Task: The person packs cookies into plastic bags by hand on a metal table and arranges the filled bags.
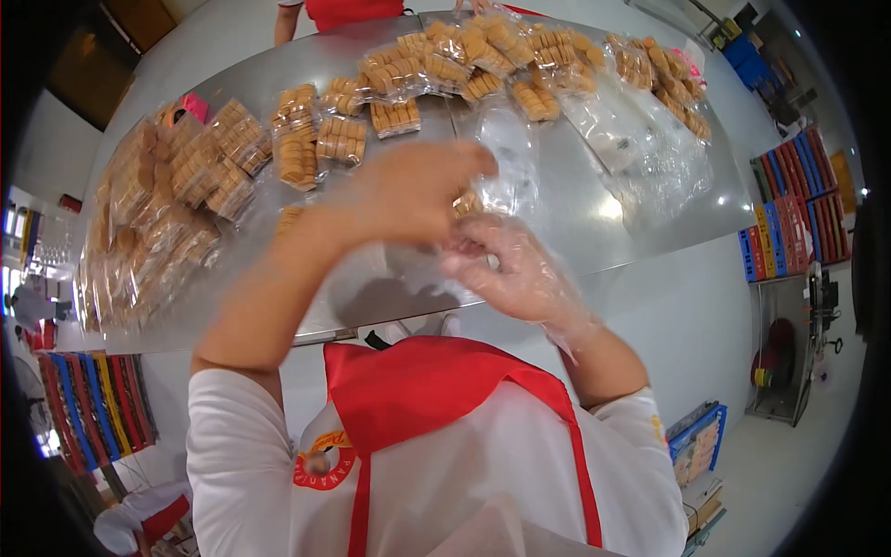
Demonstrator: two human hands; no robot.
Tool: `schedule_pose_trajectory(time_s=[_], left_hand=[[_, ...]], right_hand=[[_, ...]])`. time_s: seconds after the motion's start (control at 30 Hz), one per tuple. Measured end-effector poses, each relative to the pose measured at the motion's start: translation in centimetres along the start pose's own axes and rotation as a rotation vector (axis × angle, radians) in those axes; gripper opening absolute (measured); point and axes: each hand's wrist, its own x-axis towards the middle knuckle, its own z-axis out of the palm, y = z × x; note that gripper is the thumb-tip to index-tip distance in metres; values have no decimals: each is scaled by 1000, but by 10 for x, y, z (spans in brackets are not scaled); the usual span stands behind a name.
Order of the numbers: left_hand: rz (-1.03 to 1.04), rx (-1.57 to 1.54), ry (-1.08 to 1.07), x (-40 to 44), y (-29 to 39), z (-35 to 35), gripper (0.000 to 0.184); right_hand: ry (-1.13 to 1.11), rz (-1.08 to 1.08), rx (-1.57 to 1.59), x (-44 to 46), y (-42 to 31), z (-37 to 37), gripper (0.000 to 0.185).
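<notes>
My left hand (418, 190) is smeared by motion above the steel table (575, 186), its fingers reaching right. Just below it, my right hand (510, 269) wears a thin clear plastic glove, with its fingers curled into a pinch. What they grip, if anything, is hidden. Between the two hands shows part of a pack of round golden biscuits (467, 202), mostly covered. Beyond them lies a flat clear plastic bag (506, 153). A clear pack of biscuits (341, 139) stands up-left of my left hand.
Many bagged biscuits form a pile (176, 200) at the left and another pile (483, 56) along the far edge. Clear plastic sheets (640, 139) lie at the right. A person in a red apron (353, 11) stands across the table. Stacked coloured crates (798, 209) are at the right.
</notes>
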Motion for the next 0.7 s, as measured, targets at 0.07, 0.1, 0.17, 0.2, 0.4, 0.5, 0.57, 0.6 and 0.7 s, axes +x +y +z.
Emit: schedule_pose_trajectory(time_s=[0.07,0.1,0.17,0.2,0.4,0.5,0.57,0.6,0.7], left_hand=[[184,-172,104,17,-64,-10,59],[44,-335,129,17,-70,-22,58],[-170,-661,312,8,-80,-38,59],[-245,-827,474,-1,-92,-38,61],[-376,-712,570,-68,-89,70,116],[-256,-1009,583,-76,-79,120,120],[-294,-1163,586,-80,-76,123,120],[-310,-1170,610,-82,-78,128,121],[-325,-1205,658,-88,-88,148,120]], right_hand=[[27,-337,-647,16,-15,-2,19],[-80,-277,-723,36,-24,-5,23],[-99,-215,-795,80,-32,-10,28],[-14,-215,-790,97,-34,-13,29],[24,-384,-645,127,-58,-8,30],[-114,-218,-568,124,-61,15,27],[268,-472,-345,108,-59,16,26],[454,-593,-222,96,-57,14,27],[764,-227,481,61,24,40,43]])
